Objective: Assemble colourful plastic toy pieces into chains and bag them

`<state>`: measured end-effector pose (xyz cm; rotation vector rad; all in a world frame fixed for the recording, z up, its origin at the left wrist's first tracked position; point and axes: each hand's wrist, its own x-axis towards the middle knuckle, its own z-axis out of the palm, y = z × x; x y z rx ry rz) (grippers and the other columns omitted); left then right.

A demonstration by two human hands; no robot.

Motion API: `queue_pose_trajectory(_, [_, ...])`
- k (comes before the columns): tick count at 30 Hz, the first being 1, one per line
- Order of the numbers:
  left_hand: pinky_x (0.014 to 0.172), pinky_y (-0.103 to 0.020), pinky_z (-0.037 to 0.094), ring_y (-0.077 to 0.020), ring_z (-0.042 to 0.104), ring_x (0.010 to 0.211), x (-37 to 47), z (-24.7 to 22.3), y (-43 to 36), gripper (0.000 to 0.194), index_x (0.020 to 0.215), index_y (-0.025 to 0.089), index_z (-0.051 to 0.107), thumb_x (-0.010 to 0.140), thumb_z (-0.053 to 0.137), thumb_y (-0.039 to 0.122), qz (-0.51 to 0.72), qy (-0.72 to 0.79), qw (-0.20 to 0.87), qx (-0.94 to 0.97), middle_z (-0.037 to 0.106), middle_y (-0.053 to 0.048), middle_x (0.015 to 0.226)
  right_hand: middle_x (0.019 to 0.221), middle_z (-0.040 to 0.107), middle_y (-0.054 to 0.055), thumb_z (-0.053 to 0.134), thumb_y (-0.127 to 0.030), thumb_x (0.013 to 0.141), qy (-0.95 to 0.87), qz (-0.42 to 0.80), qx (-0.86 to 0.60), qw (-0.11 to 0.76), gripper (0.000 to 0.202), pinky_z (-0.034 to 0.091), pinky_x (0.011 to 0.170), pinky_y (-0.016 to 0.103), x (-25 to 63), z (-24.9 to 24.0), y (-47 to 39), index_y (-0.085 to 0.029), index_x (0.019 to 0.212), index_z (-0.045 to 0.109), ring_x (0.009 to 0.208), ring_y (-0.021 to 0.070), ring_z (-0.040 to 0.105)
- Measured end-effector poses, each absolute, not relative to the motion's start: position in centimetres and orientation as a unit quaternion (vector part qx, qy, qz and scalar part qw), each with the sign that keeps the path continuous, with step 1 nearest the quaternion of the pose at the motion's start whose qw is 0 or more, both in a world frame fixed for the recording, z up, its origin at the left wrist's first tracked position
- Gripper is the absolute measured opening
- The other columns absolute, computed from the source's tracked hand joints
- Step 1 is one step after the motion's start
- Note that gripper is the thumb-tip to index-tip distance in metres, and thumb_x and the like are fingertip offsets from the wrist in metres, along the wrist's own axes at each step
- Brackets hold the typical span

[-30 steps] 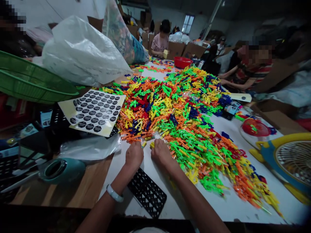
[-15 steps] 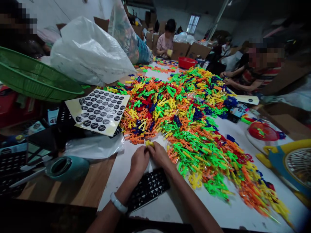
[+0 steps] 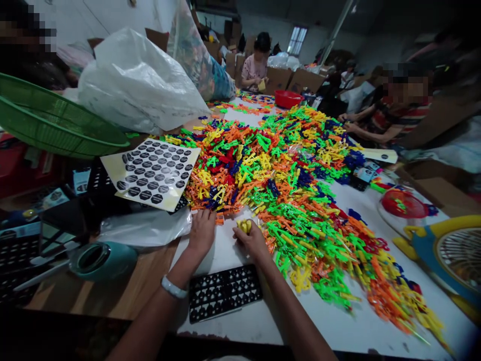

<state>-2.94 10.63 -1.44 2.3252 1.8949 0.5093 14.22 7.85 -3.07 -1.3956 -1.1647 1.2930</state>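
Clutching small yellow plastic pieces [image 3: 245, 225] in the curled right hand [image 3: 253, 240], just before the near edge of a multicoloured heap of plastic pieces [image 3: 259, 163]. Over to the left hand [image 3: 203, 229], palm down right at that edge; can't tell how far open, or whether gripping anything. And spotting, near the white-topped bench's [image 3: 340, 323] front edge, a black perforated plastic tray [image 3: 225, 290].

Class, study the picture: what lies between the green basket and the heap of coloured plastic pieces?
In the head view, a sheet of dark labels lies between the green basket and the heap; behind it, a whitish plastic bag.
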Motion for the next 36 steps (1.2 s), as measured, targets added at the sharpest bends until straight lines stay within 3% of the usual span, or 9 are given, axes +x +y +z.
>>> queue_pose_trajectory(9, [0.104, -0.045, 0.033, -0.0299, 0.046, 0.121, -4.1, -2.5, 9.6, 0.033, 0.12, 0.013, 0.058, 0.09, 0.046, 0.018, 0.15, 0.553, 0.044, 0.818, 0.059, -0.016, 0.123, 0.063, 0.06, -0.004, 0.067, -0.039, 0.075, -0.514, 0.47, -0.571, 0.436, 0.026, 0.043, 0.047, 0.022, 15.0, -2.7, 6.3, -0.019, 0.088, 0.055, 0.049, 0.0114, 0.055])
queue_pose_trajectory(15, [0.096, -0.04, 0.042, -0.0241, 0.055, 0.105, -4.3, -1.9, 8.8, 0.025, 0.103, 0.018, 0.065, 0.092, 0.043, 0.021, 0.178, 0.556, 0.083, 0.808, 0.065, -0.011, 0.104, 0.082, 0.065, 0.002, 0.063, -0.037, 0.081, -0.587, 0.378, -0.564, 0.441, 0.018, 0.05, 0.063, 0.027, 15.0, -2.0, 4.9, -0.02, 0.086, 0.061, 0.071, 0.0162, 0.061])
queue_pose_trajectory(19, [0.077, -0.026, 0.049, -0.0151, 0.06, 0.084, -3.3, -0.6, 6.0, 0.025, 0.101, 0.02, 0.066, 0.093, 0.044, 0.028, 0.252, 0.561, 0.224, 0.756, 0.064, -0.004, 0.09, 0.088, 0.065, 0.004, 0.057, -0.026, 0.088, -0.675, 0.248, -0.531, 0.449, 0.01, 0.048, 0.074, 0.03, 15.9, -1.1, 2.9, -0.021, 0.093, 0.065, 0.082, 0.0183, 0.061])
queue_pose_trajectory(22, [0.071, -0.024, 0.047, -0.0135, 0.058, 0.077, -2.3, 0.1, 4.0, 0.023, 0.098, 0.022, 0.068, 0.089, 0.049, 0.03, 0.314, 0.547, 0.362, 0.687, 0.062, -0.002, 0.087, 0.089, 0.065, 0.005, 0.052, -0.02, 0.09, -0.705, 0.21, -0.512, 0.444, 0.016, 0.049, 0.074, 0.03, 16.2, -0.7, 1.7, -0.022, 0.099, 0.065, 0.084, 0.0187, 0.061])
queue_pose_trajectory(29, [0.077, -0.026, 0.045, -0.0149, 0.059, 0.084, -1.4, 0.5, 2.7, 0.026, 0.097, 0.022, 0.069, 0.09, 0.046, 0.03, 0.301, 0.546, 0.373, 0.687, 0.062, -0.003, 0.088, 0.098, 0.068, 0.009, 0.044, -0.008, 0.089, -0.756, 0.147, -0.503, 0.392, 0.031, 0.05, 0.078, 0.032, 16.3, -1.1, 0.6, -0.02, 0.103, 0.069, 0.091, 0.0206, 0.062])
queue_pose_trajectory(32, [0.078, -0.026, 0.045, -0.015, 0.059, 0.084, -2.0, 0.9, 2.8, 0.026, 0.095, 0.022, 0.069, 0.09, 0.045, 0.03, 0.279, 0.529, 0.381, 0.705, 0.062, -0.003, 0.088, 0.097, 0.07, 0.009, 0.047, -0.011, 0.088, -0.749, 0.183, -0.493, 0.403, 0.027, 0.05, 0.079, 0.032, 17.0, -1.3, 1.0, -0.021, 0.097, 0.07, 0.091, 0.0207, 0.064])
queue_pose_trajectory(36, [0.077, -0.026, 0.047, -0.0147, 0.059, 0.082, -2.6, 1.4, 2.9, 0.026, 0.093, 0.022, 0.07, 0.09, 0.045, 0.031, 0.248, 0.495, 0.425, 0.716, 0.063, -0.003, 0.087, 0.081, 0.07, 0.003, 0.063, -0.023, 0.081, -0.672, 0.353, -0.512, 0.402, 0.01, 0.05, 0.066, 0.028, 18.2, -1.2, 2.4, -0.021, 0.086, 0.071, 0.072, 0.0177, 0.064])
